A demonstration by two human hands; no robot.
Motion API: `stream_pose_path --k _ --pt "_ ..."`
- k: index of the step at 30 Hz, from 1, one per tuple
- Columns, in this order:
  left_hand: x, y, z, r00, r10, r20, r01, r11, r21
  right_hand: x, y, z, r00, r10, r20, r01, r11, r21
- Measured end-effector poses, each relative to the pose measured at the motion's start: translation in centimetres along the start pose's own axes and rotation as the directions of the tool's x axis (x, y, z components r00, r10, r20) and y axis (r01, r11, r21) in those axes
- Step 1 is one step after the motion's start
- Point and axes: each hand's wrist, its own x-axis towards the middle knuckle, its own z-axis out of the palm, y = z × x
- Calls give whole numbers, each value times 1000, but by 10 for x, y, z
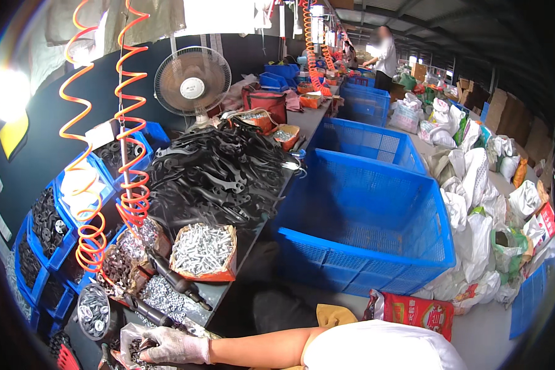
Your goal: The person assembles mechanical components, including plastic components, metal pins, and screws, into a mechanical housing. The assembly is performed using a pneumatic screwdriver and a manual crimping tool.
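My right hand (176,345), in a pale, soiled glove, reaches to the bench's near end. Its curled fingers are in a clear plastic bag (128,336) of small dark parts; what they grip, if anything, is hidden. A round tub of washers (94,311) stands left of the bag. Just beyond the hand lie two dark power screwdrivers (176,277), beside a heap of silvery nuts (162,295). A box of silvery bolts (203,246) sits farther along. Behind it spreads a big pile of black lever-shaped parts (216,166). My left hand is not in view.
Orange coiled hoses (83,179) hang over the bench. Blue bins (58,231) of black parts line its left side, and a fan (192,86) stands behind. Large blue crates (364,246) stand to the right, near white sacks (475,166). Farther back a person (385,55) stands.
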Motion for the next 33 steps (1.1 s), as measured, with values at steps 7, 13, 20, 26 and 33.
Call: stream_pose_path --k 7,13,20,26,33 --pt "-30 -51 -12 609 -786 108 793 605 -69 -23 -24 -36 994 107 -32 -111 978 -179" --pt "-88 -47 44 508 -791 341 775 593 220 -43 -10 -63 978 123 -170 -141 985 -101" --pt "-99 -32 59 406 -846 346 735 527 426 -59 -12 -62 970 243 27 -245 968 59" --pt "-122 -63 62 436 -811 390 793 551 258 -82 -30 -80 974 144 -176 -161 983 -86" --pt "-101 -56 38 560 -790 249 754 611 243 -48 -71 -179 801 -521 -295 -232 183 -955"
